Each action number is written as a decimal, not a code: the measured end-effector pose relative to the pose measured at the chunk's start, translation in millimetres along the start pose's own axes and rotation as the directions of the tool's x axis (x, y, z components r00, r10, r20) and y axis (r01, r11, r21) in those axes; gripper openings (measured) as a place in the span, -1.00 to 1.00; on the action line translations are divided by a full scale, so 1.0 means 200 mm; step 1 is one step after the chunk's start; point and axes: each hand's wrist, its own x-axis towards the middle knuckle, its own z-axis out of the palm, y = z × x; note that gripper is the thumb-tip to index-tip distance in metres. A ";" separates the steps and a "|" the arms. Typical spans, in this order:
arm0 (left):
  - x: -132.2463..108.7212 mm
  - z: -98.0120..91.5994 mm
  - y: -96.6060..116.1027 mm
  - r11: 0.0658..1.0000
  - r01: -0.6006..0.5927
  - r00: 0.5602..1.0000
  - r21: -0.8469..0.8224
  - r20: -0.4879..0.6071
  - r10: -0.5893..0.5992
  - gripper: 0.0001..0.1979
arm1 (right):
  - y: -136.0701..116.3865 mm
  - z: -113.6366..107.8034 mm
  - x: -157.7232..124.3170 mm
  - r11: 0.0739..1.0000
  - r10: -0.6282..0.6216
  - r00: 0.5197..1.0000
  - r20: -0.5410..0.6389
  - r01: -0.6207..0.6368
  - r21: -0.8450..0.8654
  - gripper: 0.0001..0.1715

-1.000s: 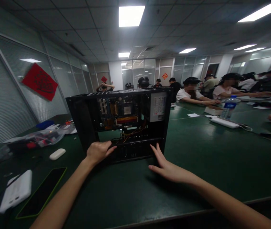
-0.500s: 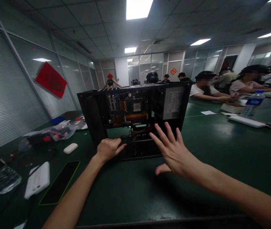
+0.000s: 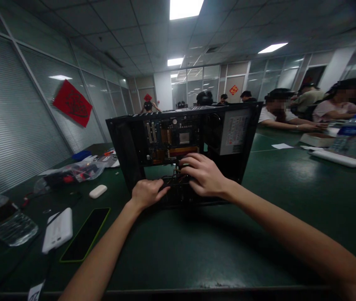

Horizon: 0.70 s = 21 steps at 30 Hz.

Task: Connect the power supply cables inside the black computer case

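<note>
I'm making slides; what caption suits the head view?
Left hand on an open computer case, right hand by its wires.

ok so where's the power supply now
In the head view, the power supply sits in the upper right corner of the case, right of the motherboard and up and right from the right hand.

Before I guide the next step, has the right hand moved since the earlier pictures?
Yes. Judged against the power supply in the computer case, the right hand has shifted leftward and up, towards the cables.
</note>
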 end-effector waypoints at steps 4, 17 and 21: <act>0.00 0.00 0.00 1.000 -0.009 1.000 0.002 -0.012 0.009 -0.52 | 0.21 0.19 0.00 0.992 0.113 0.993 -0.022 -0.112 0.054 -0.62; -0.01 0.00 0.01 1.000 -0.020 0.997 0.025 -0.069 0.021 -0.54 | 0.11 0.26 0.27 0.980 0.127 0.912 0.390 -0.176 0.092 -0.70; -0.01 0.00 0.00 0.998 -0.053 0.991 0.043 -0.123 0.058 -0.56 | 0.03 0.38 0.43 0.982 0.172 0.657 0.734 -0.173 -0.075 -0.55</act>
